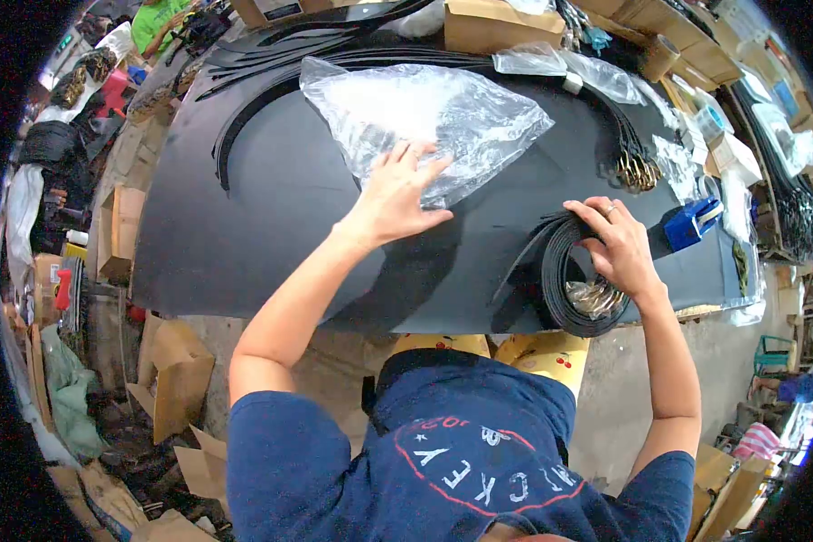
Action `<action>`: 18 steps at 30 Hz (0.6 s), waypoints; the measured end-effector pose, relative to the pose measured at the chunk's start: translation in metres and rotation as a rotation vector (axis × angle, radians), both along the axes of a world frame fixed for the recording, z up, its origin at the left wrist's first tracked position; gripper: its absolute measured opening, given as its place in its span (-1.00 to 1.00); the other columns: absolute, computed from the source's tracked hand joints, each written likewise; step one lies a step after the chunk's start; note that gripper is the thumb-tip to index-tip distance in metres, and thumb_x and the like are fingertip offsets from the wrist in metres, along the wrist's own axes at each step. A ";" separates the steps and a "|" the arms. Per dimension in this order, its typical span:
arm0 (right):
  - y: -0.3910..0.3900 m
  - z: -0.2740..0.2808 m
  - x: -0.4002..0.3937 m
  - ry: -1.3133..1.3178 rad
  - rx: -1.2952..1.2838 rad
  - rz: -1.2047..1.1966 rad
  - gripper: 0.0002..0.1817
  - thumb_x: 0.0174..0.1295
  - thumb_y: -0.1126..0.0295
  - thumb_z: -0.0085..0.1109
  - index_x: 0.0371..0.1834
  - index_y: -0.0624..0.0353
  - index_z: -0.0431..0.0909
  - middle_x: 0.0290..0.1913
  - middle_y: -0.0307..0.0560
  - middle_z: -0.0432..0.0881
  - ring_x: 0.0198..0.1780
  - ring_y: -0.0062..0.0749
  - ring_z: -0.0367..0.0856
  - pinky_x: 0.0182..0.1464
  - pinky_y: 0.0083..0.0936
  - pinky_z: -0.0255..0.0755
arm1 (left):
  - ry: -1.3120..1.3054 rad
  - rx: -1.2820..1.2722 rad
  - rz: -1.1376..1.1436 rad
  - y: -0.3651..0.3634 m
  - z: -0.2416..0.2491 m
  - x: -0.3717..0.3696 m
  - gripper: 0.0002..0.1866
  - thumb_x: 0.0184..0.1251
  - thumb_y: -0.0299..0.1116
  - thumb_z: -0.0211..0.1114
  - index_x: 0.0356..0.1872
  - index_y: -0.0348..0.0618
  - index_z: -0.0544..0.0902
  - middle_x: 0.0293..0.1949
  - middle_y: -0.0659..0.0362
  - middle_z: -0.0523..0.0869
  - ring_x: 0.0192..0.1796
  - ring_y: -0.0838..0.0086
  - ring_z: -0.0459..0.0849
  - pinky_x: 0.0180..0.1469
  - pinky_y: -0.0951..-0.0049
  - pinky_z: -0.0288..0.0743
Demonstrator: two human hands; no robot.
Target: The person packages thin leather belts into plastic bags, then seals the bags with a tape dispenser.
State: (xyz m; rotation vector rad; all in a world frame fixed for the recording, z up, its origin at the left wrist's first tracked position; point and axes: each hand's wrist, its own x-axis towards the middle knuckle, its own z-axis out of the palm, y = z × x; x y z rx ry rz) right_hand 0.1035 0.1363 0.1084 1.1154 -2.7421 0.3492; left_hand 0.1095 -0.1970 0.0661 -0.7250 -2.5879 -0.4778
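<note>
Gripped at its upper rim, a coil of black straps (pixel 556 269) is pinched by the right hand (pixel 616 248), thumb inside the ring, while the left hand (pixel 397 194), fingers spread, lies loosely on a clear plastic bag (pixel 479 117). Beneath everything stretches the dark table (pixel 244 262); along its far side curve long black straps (pixel 388 59). Next in size, the bag lies flat near the table's middle, apart from the coil, which is at the near edge; whether the coil rests on the table or hangs just above it, I cannot tell. Right of the coil sits a blue tape dispenser (pixel 693 224). Smallest are the metal clips (pixel 592 298) within the ring. Handling the bag with the coil held ready seems the step in hand; the next move calls for a firm pinch on thin film and keeping the turns together.
</note>
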 end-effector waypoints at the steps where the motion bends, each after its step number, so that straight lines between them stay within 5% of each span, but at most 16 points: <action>1: 0.000 0.002 0.001 -0.009 -0.003 0.003 -0.36 -0.16 0.60 0.23 0.14 0.01 0.47 -0.05 -0.06 0.52 -0.06 -0.10 0.50 -0.05 -0.27 0.45 | -0.063 0.012 0.043 0.000 -0.012 0.001 -0.46 0.02 -0.34 0.43 0.10 -0.08 0.53 0.08 0.02 0.49 0.16 0.12 0.42 0.25 0.26 0.28; 4: -0.004 0.005 0.000 -0.018 -0.032 0.036 -0.36 -0.16 0.60 0.22 0.14 0.02 0.47 -0.05 -0.05 0.52 -0.06 -0.10 0.50 -0.04 -0.26 0.45 | -0.031 -0.012 0.092 -0.007 -0.031 -0.002 -0.54 0.02 -0.38 0.41 0.03 -0.09 0.59 -0.04 0.05 0.52 0.04 0.15 0.46 0.14 0.23 0.36; 7: -0.015 0.005 -0.002 0.015 -0.054 0.090 -0.35 -0.15 0.59 0.18 0.15 -0.04 0.46 -0.07 -0.10 0.52 -0.08 -0.14 0.50 -0.09 -0.30 0.50 | -0.011 0.146 0.193 -0.017 -0.038 0.002 -0.82 0.06 -0.40 0.38 -0.29 -0.18 0.69 -0.19 0.11 0.54 -0.08 0.24 0.49 -0.07 0.28 0.45; 13: -0.066 0.007 -0.012 0.058 -0.071 0.279 -0.33 -0.16 0.54 0.26 0.16 -0.08 0.45 -0.04 -0.12 0.53 -0.09 -0.14 0.51 -0.10 -0.31 0.52 | 0.080 0.481 0.203 -0.015 -0.016 0.013 -0.79 0.12 -0.41 0.38 -0.18 -0.13 0.72 -0.35 0.11 0.52 -0.31 0.32 0.48 -0.30 0.37 0.41; 18: -0.122 0.019 -0.008 0.077 -0.125 0.452 -0.30 -0.19 0.50 0.36 0.17 -0.11 0.46 -0.02 -0.14 0.53 -0.08 -0.18 0.51 -0.08 -0.36 0.49 | 0.269 0.467 0.256 -0.008 0.005 0.031 -0.72 0.10 -0.46 0.39 -0.11 -0.07 0.72 -0.47 0.13 0.46 -0.42 0.38 0.44 -0.38 0.42 0.38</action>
